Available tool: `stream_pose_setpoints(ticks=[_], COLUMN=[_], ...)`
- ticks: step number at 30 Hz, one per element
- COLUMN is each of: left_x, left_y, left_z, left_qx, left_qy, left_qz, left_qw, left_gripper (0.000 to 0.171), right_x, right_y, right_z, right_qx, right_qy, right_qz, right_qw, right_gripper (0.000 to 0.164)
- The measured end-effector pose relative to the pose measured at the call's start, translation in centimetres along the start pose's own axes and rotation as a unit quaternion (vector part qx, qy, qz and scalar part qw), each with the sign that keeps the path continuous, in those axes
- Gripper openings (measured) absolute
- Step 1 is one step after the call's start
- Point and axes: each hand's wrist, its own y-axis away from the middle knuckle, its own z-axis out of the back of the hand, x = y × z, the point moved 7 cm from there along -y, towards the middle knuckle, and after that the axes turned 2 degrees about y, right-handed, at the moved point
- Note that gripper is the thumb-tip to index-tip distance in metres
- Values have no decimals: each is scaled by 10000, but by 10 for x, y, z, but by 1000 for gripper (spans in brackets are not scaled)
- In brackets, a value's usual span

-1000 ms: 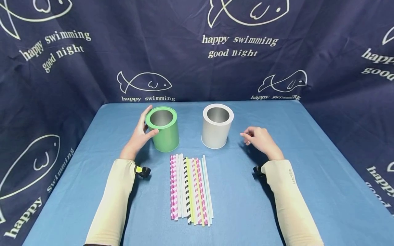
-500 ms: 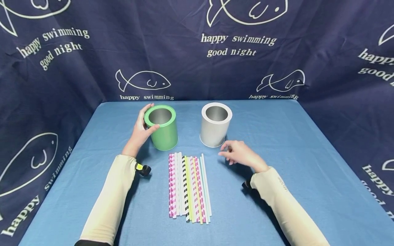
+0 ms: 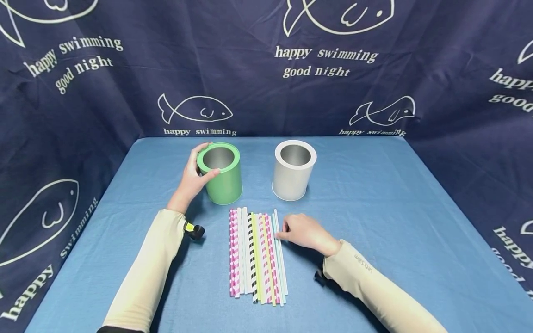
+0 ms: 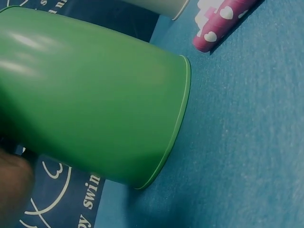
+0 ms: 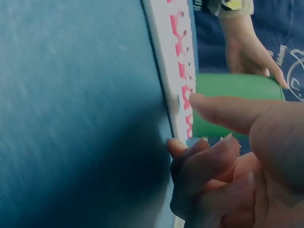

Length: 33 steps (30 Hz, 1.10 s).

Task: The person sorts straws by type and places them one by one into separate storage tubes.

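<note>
My left hand (image 3: 193, 178) grips the upper side of an open green can (image 3: 225, 187), thumb across the front near the rim and fingers round the left side. The can stands upright and fills much of the left wrist view. My right hand (image 3: 306, 231) is at the right edge of a row of paper straws (image 3: 257, 259), beside the outermost white straw (image 5: 161, 57). In the right wrist view the thumb (image 5: 223, 110) lies over that straw and a curled fingertip is at its outer side, with a gap between the tips.
An open white can (image 3: 291, 182) stands upright right of the green one. The straws lie side by side on the blue cloth (image 3: 395, 194), some striped, some dotted with hearts. A dark blue curtain (image 3: 266, 83) with fish drawings hangs behind.
My right hand has moved left and toward me, from right of the white can to the straws' right edge. The left hand keeps its hold, its thumb slightly further across the green can.
</note>
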Motion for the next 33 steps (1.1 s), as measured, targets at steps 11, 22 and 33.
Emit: stream_pose_setpoints(ticks=[11, 22, 33], left_x=[-5, -9, -10], left_y=[8, 7, 6], left_z=[-2, -2, -3], left_qx=[-19, 2, -80], left_qy=[-433, -742, -757], left_qz=[238, 181, 116], left_qw=[9988, 9971, 9970], left_gripper=[78, 78, 78], right_x=[6, 1, -2], right_y=[0, -3, -2], right_z=[-8, -10, -10], right_qx=[-169, 264, 234], right_qy=[-57, -857, -1018], right_qz=[-236, -206, -315], right_qw=[9996, 9958, 9940], right_gripper=[32, 33, 31])
